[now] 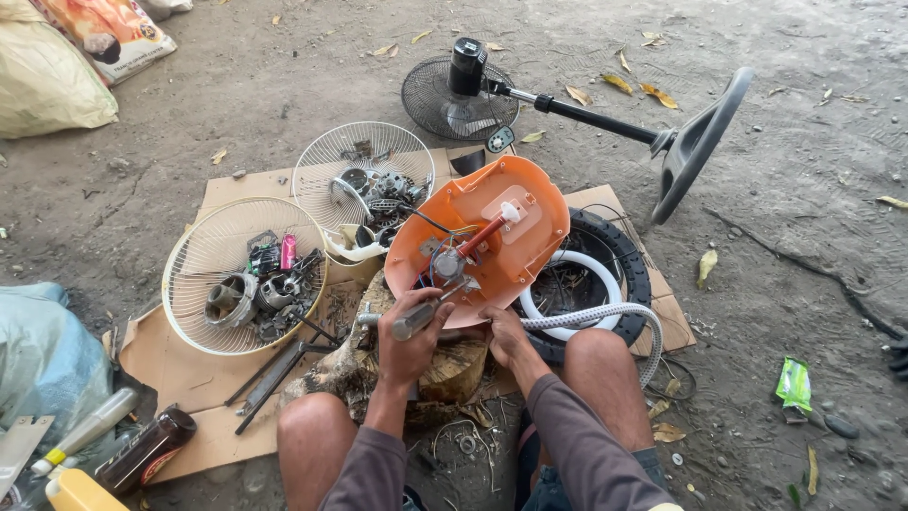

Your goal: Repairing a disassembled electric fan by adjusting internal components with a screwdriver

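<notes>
An orange plastic fan base (492, 203) lies upturned and tilted on a wooden stump (454, 369) between my knees. Inside it are a small motor part (446, 263), a red and white rod (492, 227) and thin wires. My left hand (412, 336) is shut on a screwdriver (416, 319) with a clear handle, its tip at the motor part. My right hand (503, 336) grips the near lower rim of the orange base.
Two white wire fan guards (244, 274) (362, 175) on cardboard (180, 364) hold several metal parts. A black standing fan (577, 114) lies on the dirt behind. A black tyre (619, 255) with white hose sits right. Bottles (142, 449) and sacks (43, 80) lie left.
</notes>
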